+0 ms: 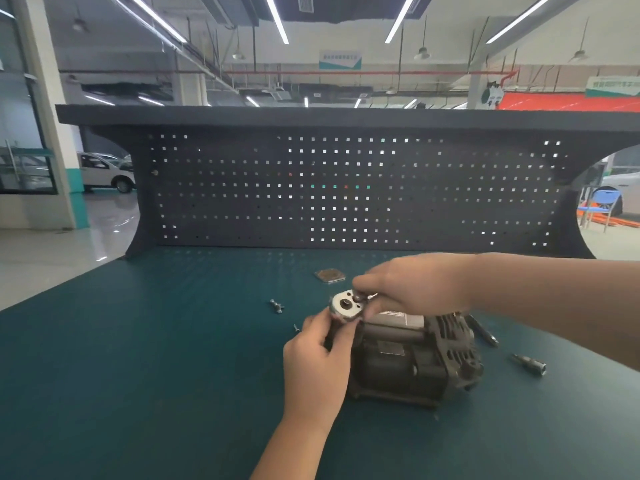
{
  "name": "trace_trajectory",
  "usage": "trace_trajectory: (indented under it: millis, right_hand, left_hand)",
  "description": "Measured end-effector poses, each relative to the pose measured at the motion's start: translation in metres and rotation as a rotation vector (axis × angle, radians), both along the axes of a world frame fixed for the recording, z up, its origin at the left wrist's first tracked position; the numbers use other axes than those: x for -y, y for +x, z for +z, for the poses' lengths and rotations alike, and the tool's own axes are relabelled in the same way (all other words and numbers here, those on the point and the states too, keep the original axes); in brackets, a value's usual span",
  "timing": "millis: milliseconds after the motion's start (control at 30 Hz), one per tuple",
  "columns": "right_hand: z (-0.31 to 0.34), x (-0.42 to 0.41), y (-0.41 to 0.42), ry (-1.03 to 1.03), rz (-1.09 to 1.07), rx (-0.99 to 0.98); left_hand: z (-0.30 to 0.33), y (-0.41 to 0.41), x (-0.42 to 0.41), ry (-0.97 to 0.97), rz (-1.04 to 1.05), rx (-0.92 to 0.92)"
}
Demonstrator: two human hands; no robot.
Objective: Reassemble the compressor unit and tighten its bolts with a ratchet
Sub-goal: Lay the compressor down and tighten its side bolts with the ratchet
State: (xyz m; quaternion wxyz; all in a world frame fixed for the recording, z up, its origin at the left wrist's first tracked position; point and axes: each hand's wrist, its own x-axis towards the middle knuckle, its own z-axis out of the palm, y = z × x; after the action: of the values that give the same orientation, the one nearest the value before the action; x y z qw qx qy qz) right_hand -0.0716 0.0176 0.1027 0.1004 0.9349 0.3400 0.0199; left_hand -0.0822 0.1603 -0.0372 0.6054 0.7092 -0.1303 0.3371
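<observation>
The dark compressor unit [408,355] lies on the green bench top [138,358]. A round silver head plate [346,305] with a centre hole sits on its left end. My left hand [317,362] grips the plate's lower left edge. My right hand [412,284] reaches in from the right and pinches a small metal part, seemingly a bolt [363,297], at the plate's upper right edge. Two loose bolts [277,305] lie on the mat to the left, and a smaller one [296,328] sits close to my left hand.
A flat square plate [330,274] lies behind the unit. A socket piece [530,364] and a thin tool handle [485,332] lie right of the compressor. A black pegboard back wall [346,192] closes the bench's far side.
</observation>
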Motion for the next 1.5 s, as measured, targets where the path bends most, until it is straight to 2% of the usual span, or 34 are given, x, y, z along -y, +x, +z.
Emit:
trace_trajectory:
  millis: [67,133,233,333,400,567,667,733,800,867,933,1033,1167,1233,1300,1333,1367,1433,1467,1500]
  right_hand:
    - [-0.008,-0.006,-0.004,0.043,-0.010,0.089]
    - [-0.024,-0.016,-0.012,0.105,-0.113,0.105]
    - [-0.045,-0.034,-0.026,0.291,-0.262,-0.099]
    - [-0.051,-0.048,-0.027,0.421,-0.303,-0.178]
    - [-0.042,-0.045,-0.025,0.356,-0.296,-0.159]
    - [0.003,-0.012,-0.004,-0.086,-0.009,-0.044]
    - [0.007,-0.013,0.002,-0.110,0.033,0.019]
    - [-0.005,-0.015,0.001,0.007,-0.028,0.041]
    - [-0.024,-0.019,-0.013,0.177,-0.181,0.004]
    - [-0.047,-0.028,-0.027,0.466,-0.388,-0.207]
    - [-0.060,-0.041,-0.040,0.705,-0.486,-0.372]
    - [-0.049,-0.038,-0.034,0.583,-0.330,-0.190]
    - [-0.010,0.001,-0.035,0.159,-0.221,-0.088]
    - [-0.011,0.012,-0.042,0.085,-0.192,-0.045]
    - [-0.022,0.008,-0.052,0.225,-0.232,-0.030]
    - [-0.031,0.004,-0.058,0.373,-0.293,-0.084]
    - [-0.042,-0.003,-0.063,0.561,-0.389,-0.200]
    - [-0.061,-0.023,-0.080,1.027,-0.639,-0.593]
    - [-0.065,-0.031,-0.085,1.207,-0.727,-0.774]
    - [-0.066,-0.035,-0.085,1.299,-0.769,-0.851]
  left_hand:
    - [0.000,0.001,-0.001,-0.064,-0.033,-0.016]
    - [-0.001,0.001,-0.003,-0.080,-0.063,-0.020]
    - [-0.002,0.000,-0.001,-0.064,-0.051,-0.018]
    - [-0.001,-0.001,0.000,-0.098,-0.061,-0.003]
    - [-0.001,0.000,0.000,-0.114,-0.074,0.010]
    - [-0.006,0.004,0.000,-0.057,-0.072,-0.033]
    - [0.000,0.004,-0.005,-0.037,-0.092,0.024]
    - [0.005,0.005,-0.008,-0.058,-0.126,0.024]
    - [0.004,0.007,-0.007,-0.078,-0.135,0.005]
    - [0.000,0.008,-0.002,-0.057,-0.128,-0.005]
    - [-0.001,0.006,0.002,-0.048,-0.137,-0.008]
    - [0.000,-0.001,0.006,-0.065,-0.092,0.008]
    - [-0.003,-0.016,0.018,-0.022,-0.035,0.046]
    - [-0.003,-0.022,0.020,-0.003,-0.041,0.079]
    - [-0.002,-0.022,0.017,-0.035,-0.066,0.105]
    - [0.001,-0.023,0.016,-0.056,-0.092,0.090]
    - [0.002,-0.022,0.017,-0.067,-0.108,0.069]
    - [0.001,-0.024,0.020,-0.086,-0.104,0.041]
    - [0.001,-0.026,0.022,-0.110,-0.107,0.033]
    - [0.000,-0.026,0.022,-0.136,-0.122,0.024]
